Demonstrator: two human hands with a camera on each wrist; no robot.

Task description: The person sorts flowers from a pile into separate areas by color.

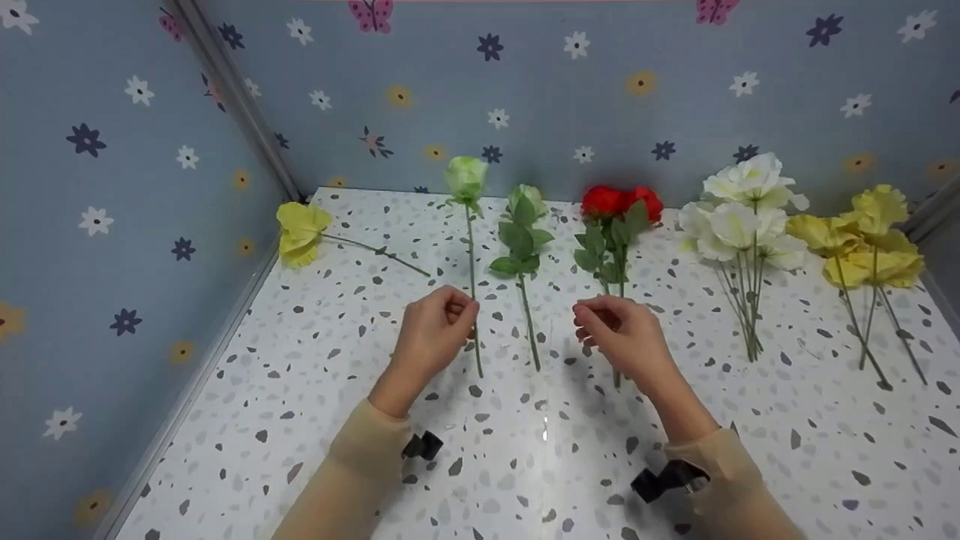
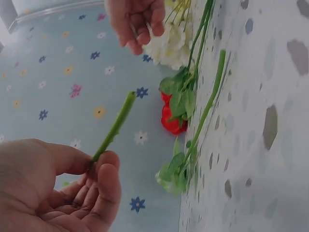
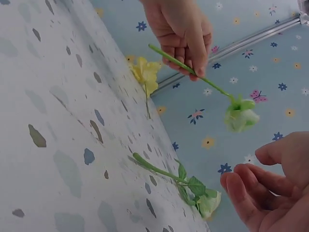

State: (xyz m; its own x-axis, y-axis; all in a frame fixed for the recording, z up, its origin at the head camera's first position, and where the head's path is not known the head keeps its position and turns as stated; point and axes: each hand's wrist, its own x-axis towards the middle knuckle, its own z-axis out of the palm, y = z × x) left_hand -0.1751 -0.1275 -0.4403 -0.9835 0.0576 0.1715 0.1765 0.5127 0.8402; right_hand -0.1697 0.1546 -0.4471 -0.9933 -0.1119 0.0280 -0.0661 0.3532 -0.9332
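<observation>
My left hand [image 1: 439,326] pinches the stem of a pale green rose [image 1: 466,180] between thumb and fingers, holding it above the table. In the right wrist view the left hand [image 3: 186,43] grips that stem about midway, with the bloom [image 3: 241,116] beyond. My right hand [image 1: 626,330] hovers over the stems of the red roses [image 1: 621,202], its fingers loosely bent with nothing between them. Between the two hands a second pale green rose [image 1: 525,232] with leaves lies on the table. In the left wrist view the held stem's cut end [image 2: 118,121] sticks up past the fingertips.
A yellow flower [image 1: 302,234] lies at the back left. White flowers [image 1: 742,214] and several yellow flowers [image 1: 870,240] lie to the right. The speckled white table [image 1: 300,420] meets flower-patterned blue walls [image 1: 525,97] at the back and left.
</observation>
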